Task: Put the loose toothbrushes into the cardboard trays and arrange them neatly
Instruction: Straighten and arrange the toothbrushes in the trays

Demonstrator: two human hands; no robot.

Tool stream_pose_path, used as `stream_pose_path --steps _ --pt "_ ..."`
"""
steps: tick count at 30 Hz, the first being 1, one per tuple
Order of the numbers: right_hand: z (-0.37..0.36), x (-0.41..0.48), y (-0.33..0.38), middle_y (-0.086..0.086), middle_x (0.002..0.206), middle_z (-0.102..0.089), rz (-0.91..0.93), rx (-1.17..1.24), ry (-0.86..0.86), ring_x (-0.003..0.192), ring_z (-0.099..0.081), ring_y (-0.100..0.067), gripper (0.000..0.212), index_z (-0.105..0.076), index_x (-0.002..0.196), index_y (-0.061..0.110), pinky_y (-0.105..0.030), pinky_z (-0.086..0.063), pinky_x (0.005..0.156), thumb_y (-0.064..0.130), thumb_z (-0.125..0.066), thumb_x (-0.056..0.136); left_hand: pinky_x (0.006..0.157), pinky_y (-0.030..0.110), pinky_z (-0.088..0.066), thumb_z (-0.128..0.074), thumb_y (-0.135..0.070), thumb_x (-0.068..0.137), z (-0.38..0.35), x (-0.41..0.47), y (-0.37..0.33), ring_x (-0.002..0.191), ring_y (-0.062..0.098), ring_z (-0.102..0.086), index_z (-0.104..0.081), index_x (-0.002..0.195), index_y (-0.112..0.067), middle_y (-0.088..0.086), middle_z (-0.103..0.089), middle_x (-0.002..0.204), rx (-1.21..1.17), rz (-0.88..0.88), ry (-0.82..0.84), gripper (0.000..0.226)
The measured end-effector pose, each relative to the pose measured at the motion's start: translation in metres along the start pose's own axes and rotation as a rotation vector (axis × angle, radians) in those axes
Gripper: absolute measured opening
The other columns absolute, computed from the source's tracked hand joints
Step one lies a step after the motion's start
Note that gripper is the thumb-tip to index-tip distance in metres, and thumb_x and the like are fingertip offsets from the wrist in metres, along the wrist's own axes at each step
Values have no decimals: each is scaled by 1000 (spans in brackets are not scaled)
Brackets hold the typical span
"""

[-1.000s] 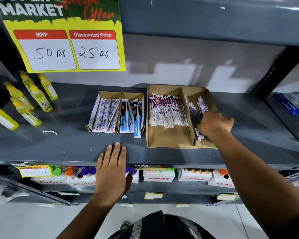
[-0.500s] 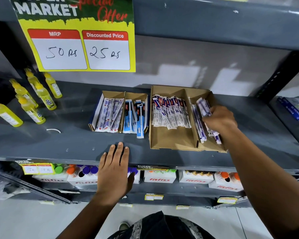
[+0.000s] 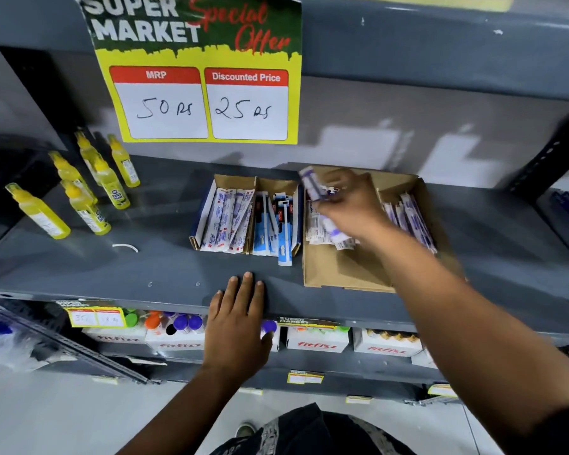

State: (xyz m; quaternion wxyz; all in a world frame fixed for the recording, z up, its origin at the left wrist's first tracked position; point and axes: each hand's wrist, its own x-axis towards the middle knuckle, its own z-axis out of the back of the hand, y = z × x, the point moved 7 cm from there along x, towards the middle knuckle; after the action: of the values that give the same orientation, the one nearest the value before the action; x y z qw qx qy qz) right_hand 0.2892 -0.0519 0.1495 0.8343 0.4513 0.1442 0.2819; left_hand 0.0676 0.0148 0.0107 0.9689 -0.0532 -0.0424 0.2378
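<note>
Fingers (image 3: 334, 193) of the right hand (image 3: 349, 205) are curled around a small bunch of packaged toothbrushes (image 3: 312, 187), white and purple and blurred; the hand hovers above the left compartment of the large cardboard tray (image 3: 339, 274). Directly under those fingers more white-packed toothbrushes (image 3: 326, 231) lie in that compartment, somewhat askew. To the right of the fingers, past the tray's divider, purple-striped packs (image 3: 414, 221) lie in the right compartment. To the left of the fingers sits the smaller cardboard tray (image 3: 260, 185), touching or almost touching the large one; its left half holds white packs (image 3: 225, 221) and its right half blue ones (image 3: 273, 231), one of which pokes out past the front edge.

Nearer the shelf's front edge, the left hand (image 3: 237, 330) rests palm down on the grey shelf (image 3: 112, 274), its fingers spread flat and gripping nothing. Far left of both hands stand yellow bottles (image 3: 89, 195). Above the right hand's fingers hangs a price sign (image 3: 197, 70) marked 50 and 25.
</note>
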Motion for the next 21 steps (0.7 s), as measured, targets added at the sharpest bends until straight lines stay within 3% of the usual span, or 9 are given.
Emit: stream_pose_path --steps 2,4,7,9,12,15,19,21 --pt "-36 6 17 3 91 -68 58 -36 56 59 -60 1 26 -69 107 18 -12 -41 48 7 -67 84 103 52 -32 -79 -46 57 1 -1 -1 133 37 -38 -45 137 -10 15 -42 146 -3 -24 5 95" --pt "-62 12 28 3 93 -72 79 -98 77 73 -62 -6 17 -76 97 17 -16 -42 58 12 -64 85 102 51 -34 -77 -47 57 4 -1 -1 132 36 -40 -45 137 -10 14 -42 145 -9 -52 4 94" --pt "-87 22 34 2 90 -72 64 -59 88 66 -61 -7 18 -76 99 16 -16 -44 56 14 -61 89 104 46 -29 -72 -50 60 6 -2 8 133 33 -38 -43 139 -13 11 -39 148 -5 -49 26 92" --pt "-93 26 34 0 92 -68 69 -65 123 62 -60 -4 20 -74 105 11 -16 -44 54 13 -60 91 111 44 -14 -64 -52 70 8 -1 5 141 31 -23 -28 147 -18 6 -18 156 7 -87 40 92" --pt "-112 29 43 -5 122 -67 131 -236 194 94 -67 -15 27 -70 117 10 -14 -44 72 15 -59 92 113 40 7 -50 -52 83 7 0 10 144 25 10 3 150 -25 0 12 158 20 -142 71 90" --pt "-130 31 52 -8 130 -63 161 -510 210 115 -61 -24 29 -68 118 12 -29 -46 94 17 -60 91 115 42 3 -49 -54 82 11 0 13 144 27 9 7 149 -25 2 11 159 51 -203 92 92" --pt "-152 22 70 -16 122 -63 140 -826 223 107 -64 -34 31 -64 116 3 -34 -50 75 -2 -56 87 113 47 -16 -56 -57 73 6 2 17 142 35 -15 -12 150 -20 9 -11 159 58 -249 105 96" --pt "-164 21 75 -18 128 -59 129 -877 231 113 -61 -38 35 -62 120 -1 -40 -52 80 -7 -50 88 107 48 -30 -61 -58 64 4 2 19 135 36 -32 -28 146 -17 12 -30 153 35 -252 98 98"
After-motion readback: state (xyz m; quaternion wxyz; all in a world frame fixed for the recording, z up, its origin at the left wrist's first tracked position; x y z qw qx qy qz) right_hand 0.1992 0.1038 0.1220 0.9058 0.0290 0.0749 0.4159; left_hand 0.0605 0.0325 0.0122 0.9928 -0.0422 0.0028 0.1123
